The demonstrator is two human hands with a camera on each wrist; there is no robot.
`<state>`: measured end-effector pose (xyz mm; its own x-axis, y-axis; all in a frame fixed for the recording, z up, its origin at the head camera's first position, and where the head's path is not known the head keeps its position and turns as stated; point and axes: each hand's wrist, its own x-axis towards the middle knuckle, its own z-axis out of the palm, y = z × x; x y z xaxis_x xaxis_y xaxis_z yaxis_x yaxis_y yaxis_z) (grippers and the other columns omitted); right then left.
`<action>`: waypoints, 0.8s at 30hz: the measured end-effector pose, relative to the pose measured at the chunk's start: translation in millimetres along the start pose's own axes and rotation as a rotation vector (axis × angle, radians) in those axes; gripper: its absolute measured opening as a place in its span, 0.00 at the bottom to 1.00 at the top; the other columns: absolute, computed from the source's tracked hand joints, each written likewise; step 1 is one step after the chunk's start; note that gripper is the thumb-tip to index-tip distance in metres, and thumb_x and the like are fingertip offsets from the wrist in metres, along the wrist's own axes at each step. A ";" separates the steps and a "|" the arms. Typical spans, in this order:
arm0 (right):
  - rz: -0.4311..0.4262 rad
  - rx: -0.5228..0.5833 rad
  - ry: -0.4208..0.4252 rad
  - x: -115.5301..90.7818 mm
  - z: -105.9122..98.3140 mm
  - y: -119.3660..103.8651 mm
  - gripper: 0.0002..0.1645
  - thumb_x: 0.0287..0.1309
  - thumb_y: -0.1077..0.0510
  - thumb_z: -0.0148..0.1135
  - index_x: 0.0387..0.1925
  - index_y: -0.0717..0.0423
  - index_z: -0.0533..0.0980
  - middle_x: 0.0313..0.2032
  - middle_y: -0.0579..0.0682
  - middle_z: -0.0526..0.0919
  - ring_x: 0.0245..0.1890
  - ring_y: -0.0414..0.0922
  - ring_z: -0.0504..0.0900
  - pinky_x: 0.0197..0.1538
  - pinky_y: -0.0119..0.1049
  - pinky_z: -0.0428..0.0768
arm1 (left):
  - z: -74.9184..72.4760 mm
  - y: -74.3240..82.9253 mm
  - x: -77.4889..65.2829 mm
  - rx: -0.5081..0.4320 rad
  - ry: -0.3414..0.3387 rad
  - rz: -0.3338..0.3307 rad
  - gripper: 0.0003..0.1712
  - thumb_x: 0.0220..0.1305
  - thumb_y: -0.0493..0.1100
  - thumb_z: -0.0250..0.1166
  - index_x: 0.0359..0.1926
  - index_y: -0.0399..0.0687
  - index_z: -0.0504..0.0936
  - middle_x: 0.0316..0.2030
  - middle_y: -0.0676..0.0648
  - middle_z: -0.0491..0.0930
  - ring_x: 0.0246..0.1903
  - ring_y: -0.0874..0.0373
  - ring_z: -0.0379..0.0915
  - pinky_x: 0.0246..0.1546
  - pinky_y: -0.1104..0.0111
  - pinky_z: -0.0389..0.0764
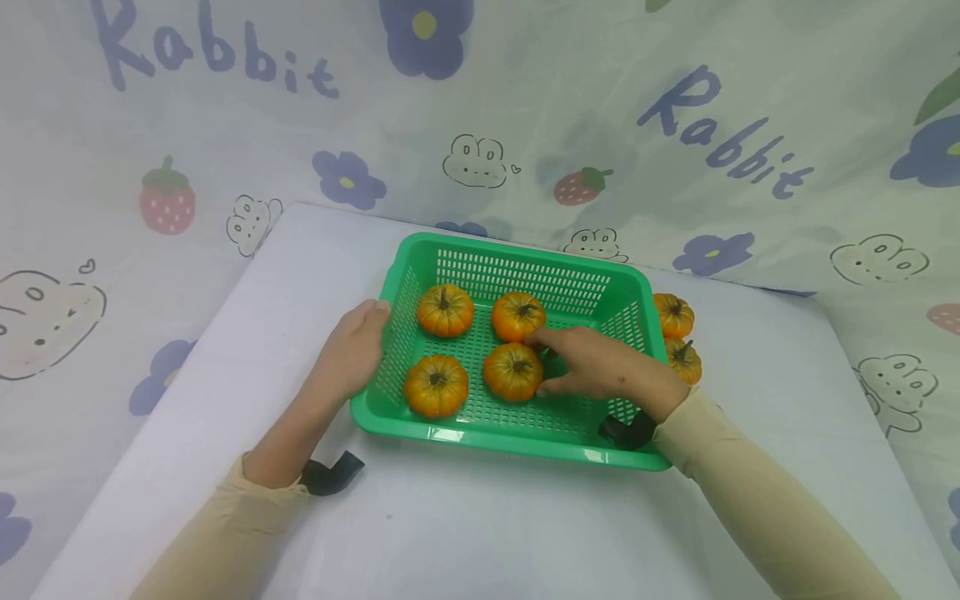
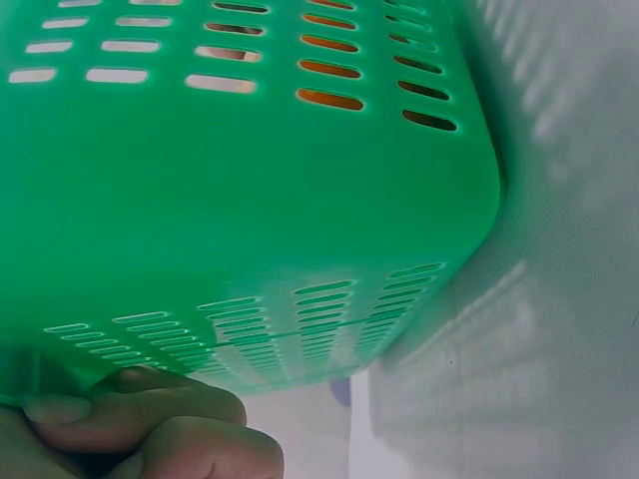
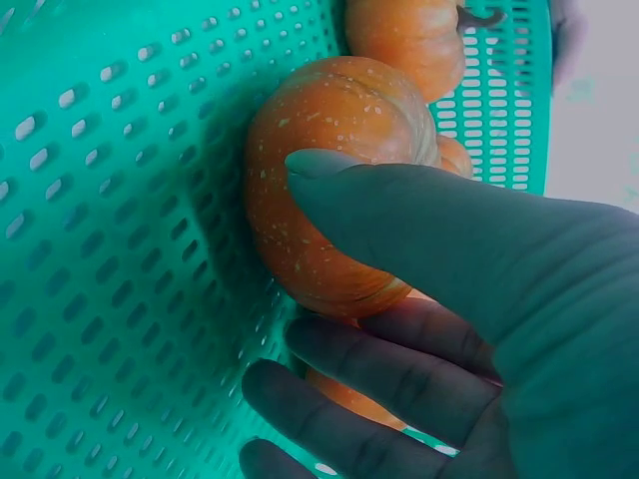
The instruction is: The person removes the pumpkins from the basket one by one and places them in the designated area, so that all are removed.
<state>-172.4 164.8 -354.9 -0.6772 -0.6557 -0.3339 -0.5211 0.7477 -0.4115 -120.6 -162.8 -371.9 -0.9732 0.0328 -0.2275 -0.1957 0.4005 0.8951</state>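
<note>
My left hand [image 1: 358,346] grips the left rim of a green plastic basket [image 1: 517,450]; in the left wrist view its curled fingers [image 2: 190,429] show low at the basket's edge. My right hand [image 1: 588,362] is inside the basket, at the front right pumpkin [image 1: 513,372]. In the right wrist view, the thumb lies across this orange pumpkin [image 3: 329,120] and the other fingers extend loosely past its far side. Behind it sits another pumpkin [image 1: 517,315], near my index finger. Two more, a back one [image 1: 445,311] and a front one [image 1: 436,386], occupy the left half.
Two more pumpkins stand outside the basket's right wall, one behind [image 1: 675,315] and one in front [image 1: 684,361]. Everything rests on a white-covered table [image 1: 465,525]. A printed cloth [image 1: 510,108] hangs behind. Black wrist devices [image 1: 332,475] show by both forearms.
</note>
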 end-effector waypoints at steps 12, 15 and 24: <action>0.002 0.006 0.002 -0.1 0.2 -0.8 0.40 0.60 0.49 0.78 0.69 0.56 0.72 0.61 0.53 0.82 0.59 0.51 0.80 0.64 0.50 0.78 | 1.0 -2.9 2.9 0.002 0.004 0.005 0.31 0.85 0.58 0.33 0.59 0.37 0.71 0.41 0.36 0.76 0.35 0.47 0.79 0.34 0.58 0.86; 0.007 0.009 -0.007 -0.3 -0.2 -1.4 0.44 0.60 0.48 0.79 0.72 0.55 0.70 0.63 0.53 0.81 0.60 0.52 0.80 0.65 0.51 0.77 | 0.9 -2.8 3.2 0.003 0.001 0.005 0.31 0.85 0.58 0.33 0.59 0.37 0.71 0.41 0.36 0.77 0.35 0.46 0.79 0.34 0.58 0.86; 0.013 -0.003 -0.031 0.3 -0.5 -1.9 0.46 0.60 0.46 0.78 0.74 0.54 0.68 0.63 0.53 0.81 0.60 0.53 0.80 0.66 0.53 0.77 | 0.6 -3.8 4.1 0.000 0.003 -0.002 0.30 0.85 0.58 0.34 0.58 0.38 0.71 0.41 0.35 0.76 0.36 0.46 0.78 0.35 0.58 0.86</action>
<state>-172.0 163.2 -353.8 -0.6672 -0.6492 -0.3654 -0.5143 0.7562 -0.4045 -123.8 -163.7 -376.5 -0.9733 0.0293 -0.2277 -0.1973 0.4006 0.8948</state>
